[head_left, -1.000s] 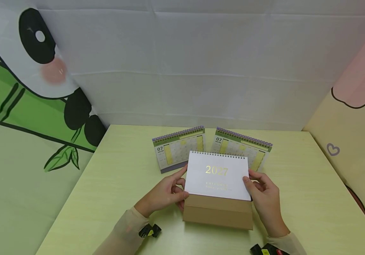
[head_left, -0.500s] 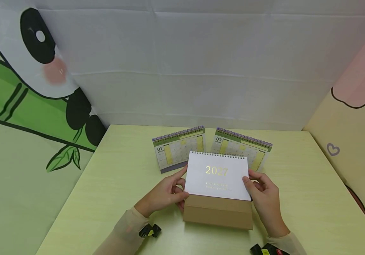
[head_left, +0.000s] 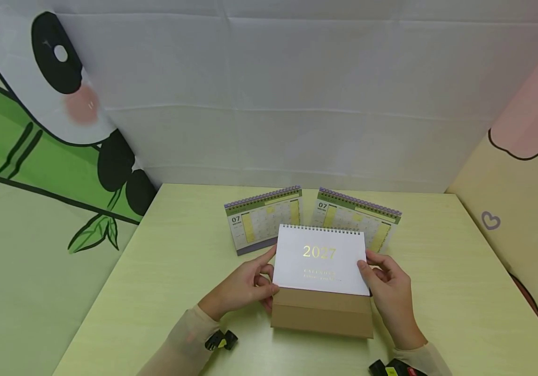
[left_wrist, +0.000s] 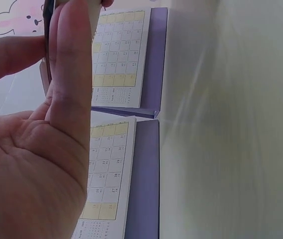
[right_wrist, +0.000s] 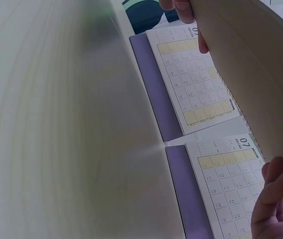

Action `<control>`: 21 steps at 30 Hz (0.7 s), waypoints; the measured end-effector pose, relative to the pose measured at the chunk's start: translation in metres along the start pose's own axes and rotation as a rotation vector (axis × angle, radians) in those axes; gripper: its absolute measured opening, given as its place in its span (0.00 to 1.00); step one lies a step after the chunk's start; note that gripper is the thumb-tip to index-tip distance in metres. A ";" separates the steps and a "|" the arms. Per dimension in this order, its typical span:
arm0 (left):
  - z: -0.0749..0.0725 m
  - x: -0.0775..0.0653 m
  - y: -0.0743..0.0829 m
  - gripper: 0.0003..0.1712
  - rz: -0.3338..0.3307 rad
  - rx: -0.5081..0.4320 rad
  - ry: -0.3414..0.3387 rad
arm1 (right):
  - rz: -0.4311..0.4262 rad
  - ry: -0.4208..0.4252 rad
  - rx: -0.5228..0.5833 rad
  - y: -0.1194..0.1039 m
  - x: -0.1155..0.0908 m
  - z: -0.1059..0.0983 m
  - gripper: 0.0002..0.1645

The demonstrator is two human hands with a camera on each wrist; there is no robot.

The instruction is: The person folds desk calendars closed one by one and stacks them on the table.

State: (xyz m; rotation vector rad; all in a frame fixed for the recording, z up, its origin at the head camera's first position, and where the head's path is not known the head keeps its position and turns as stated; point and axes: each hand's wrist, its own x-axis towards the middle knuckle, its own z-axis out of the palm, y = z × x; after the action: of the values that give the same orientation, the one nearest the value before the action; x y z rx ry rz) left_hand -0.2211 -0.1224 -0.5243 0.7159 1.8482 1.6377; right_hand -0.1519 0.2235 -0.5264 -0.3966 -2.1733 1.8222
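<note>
A white desk calendar [head_left: 321,261] with gold "2027" lettering, a spiral binding along its top and a brown card stand is held between both hands in the head view. My left hand [head_left: 242,284] grips its left edge, thumb at the front near the brown base. On the opposite side my right hand [head_left: 391,292] pinches the edge, thumb on the white cover and fingers behind. From the right wrist, the brown underside [right_wrist: 251,79] shows above the table, with fingers at both ends. Part of the left fingers is hidden behind the calendar.
Two standing calendars with green headers and purple bases, one on the left [head_left: 264,222] and one on the right [head_left: 372,224], are behind the held one. They stand on a pale wooden table [head_left: 193,224]. A white cloth backdrop [head_left: 297,104] rises at the table's far edge.
The held calendar's top edge has dipped very slightly toward me. Both hands keep their hold, and the two calendars behind stay where they were.
</note>
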 end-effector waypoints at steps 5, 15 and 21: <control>0.001 0.000 -0.001 0.61 -0.017 -0.018 -0.014 | -0.012 -0.001 0.005 0.002 0.001 0.000 0.23; 0.002 0.002 -0.001 0.67 -0.028 -0.023 -0.020 | -0.030 -0.006 -0.005 0.003 0.002 0.000 0.23; 0.001 0.004 0.000 0.67 -0.039 -0.002 -0.015 | -0.034 -0.026 -0.003 0.005 0.003 -0.001 0.23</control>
State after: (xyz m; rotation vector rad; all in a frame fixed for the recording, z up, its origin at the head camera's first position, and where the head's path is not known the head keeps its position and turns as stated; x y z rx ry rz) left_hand -0.2227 -0.1190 -0.5250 0.6858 1.8385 1.6046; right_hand -0.1540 0.2258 -0.5309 -0.3362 -2.1867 1.8167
